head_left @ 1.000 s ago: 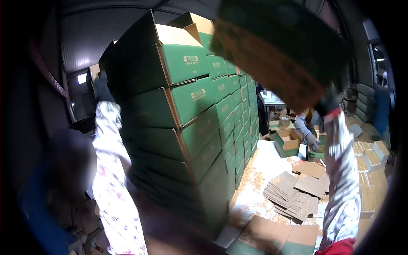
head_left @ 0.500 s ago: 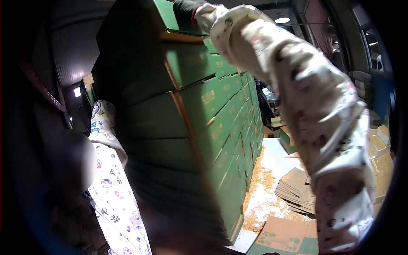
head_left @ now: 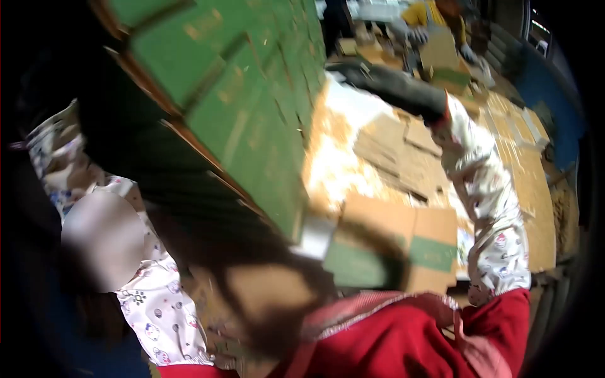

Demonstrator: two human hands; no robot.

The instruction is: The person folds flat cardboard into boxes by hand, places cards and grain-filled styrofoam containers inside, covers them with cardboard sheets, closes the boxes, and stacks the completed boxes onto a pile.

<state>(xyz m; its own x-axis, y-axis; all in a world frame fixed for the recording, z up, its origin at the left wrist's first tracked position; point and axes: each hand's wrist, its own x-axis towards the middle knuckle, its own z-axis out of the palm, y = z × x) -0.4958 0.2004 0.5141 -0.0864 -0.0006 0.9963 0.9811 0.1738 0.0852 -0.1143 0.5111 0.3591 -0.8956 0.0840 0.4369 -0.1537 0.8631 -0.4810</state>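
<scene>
A tall stack of green cardboard boxes (head_left: pixel 252 107) stands in front of me on the left and leans across the view. My right hand (head_left: pixel 359 75), in a dark glove, reaches forward beside the far face of the stack. Its fingers look stretched out, with nothing visible in them; motion blurs them, and I cannot tell whether they touch a box. My left arm in a white patterned sleeve (head_left: pixel 157 309) extends up along the shadowed near side of the stack. Its hand is lost in the dark at the far left.
Flattened brown sheets (head_left: pixel 391 151) and a green-and-brown carton piece (head_left: pixel 372 246) lie beyond the stack. Wood shavings (head_left: pixel 331 157) cover the white floor. A person in yellow (head_left: pixel 422 14) is at work at the back among cartons. Brown boards (head_left: pixel 523 183) lie at the right.
My view has tipped down and turned. My right hand has come down from the top of the stack to beside it. My left arm has shifted outward to the left.
</scene>
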